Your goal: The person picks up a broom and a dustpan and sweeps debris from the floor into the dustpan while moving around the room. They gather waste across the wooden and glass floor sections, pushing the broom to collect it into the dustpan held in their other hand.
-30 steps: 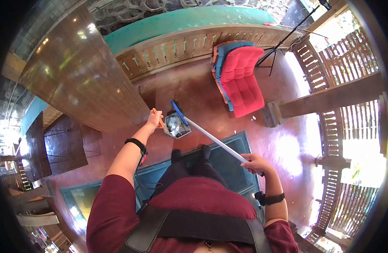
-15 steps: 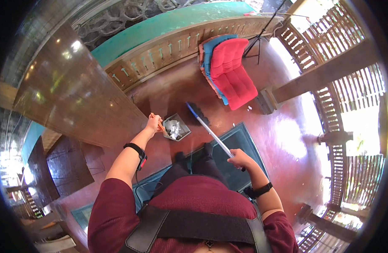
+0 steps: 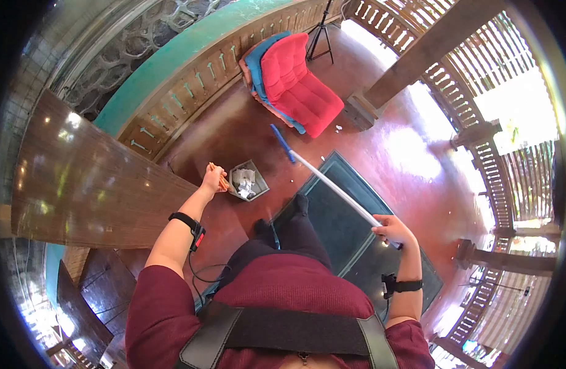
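My right hand is closed round the upper end of a broom with a long whitish handle. Its blue head is at the far end, above the reddish floor and right of a bin. My left hand is closed on a narrow orange-brown thing at the left side of that bin; I cannot tell whether the two are joined. The six-sided greyish bin stands upright and holds crumpled white paper.
A dark green mat or panel lies by my feet. Ahead stand stacked floor chairs with a red one on top. A brown wooden table is at left, a wooden post at right. White bits lie on the floor.
The view has turned, so the chairs and bin appear further left. My right hand has moved outward to the right, and the broom's handle and head are at a different angle. Both hands keep their hold.
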`<state>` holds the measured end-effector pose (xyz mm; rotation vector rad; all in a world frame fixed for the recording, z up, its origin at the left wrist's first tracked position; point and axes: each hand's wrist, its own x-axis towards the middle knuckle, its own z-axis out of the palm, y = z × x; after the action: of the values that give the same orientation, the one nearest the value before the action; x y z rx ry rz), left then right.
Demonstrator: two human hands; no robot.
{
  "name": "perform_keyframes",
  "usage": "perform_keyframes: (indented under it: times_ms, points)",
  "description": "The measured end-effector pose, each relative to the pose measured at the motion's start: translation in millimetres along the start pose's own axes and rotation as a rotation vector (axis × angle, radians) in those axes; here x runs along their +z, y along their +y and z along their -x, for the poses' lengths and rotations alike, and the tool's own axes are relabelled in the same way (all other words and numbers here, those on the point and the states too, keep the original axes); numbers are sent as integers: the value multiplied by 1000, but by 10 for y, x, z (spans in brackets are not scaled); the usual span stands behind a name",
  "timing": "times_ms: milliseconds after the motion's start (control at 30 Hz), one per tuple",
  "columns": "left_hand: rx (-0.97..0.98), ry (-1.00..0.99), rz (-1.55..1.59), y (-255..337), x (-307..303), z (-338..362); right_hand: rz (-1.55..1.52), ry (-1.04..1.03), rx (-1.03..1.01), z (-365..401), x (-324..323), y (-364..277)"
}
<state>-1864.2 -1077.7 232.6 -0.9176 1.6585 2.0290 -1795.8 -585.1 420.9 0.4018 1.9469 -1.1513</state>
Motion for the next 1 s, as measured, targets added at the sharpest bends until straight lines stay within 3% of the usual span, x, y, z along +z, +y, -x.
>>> perform_keyframes:
  times_ms: [133, 233, 367, 433, 800, 1000]
  points:
    - [28, 20, -42, 83, 188, 8, 156, 147, 40, 4, -128, -23]
    - [5, -36, -66, 34, 250, -70, 525, 219, -46, -424, -56, 139]
    - [26, -57, -94, -3, 421, -27, 639, 143, 114, -1025, 247, 428]
    - [-5, -73, -108, -24, 475, -45, 650, 183, -21, -1038, 417, 524]
    - [45, -82, -87, -5, 677, -70, -368, -142, 170, -268, 327, 464]
    - [76, -45, -84, 18, 603, -139, -412, -57, 156, 163, 56, 286]
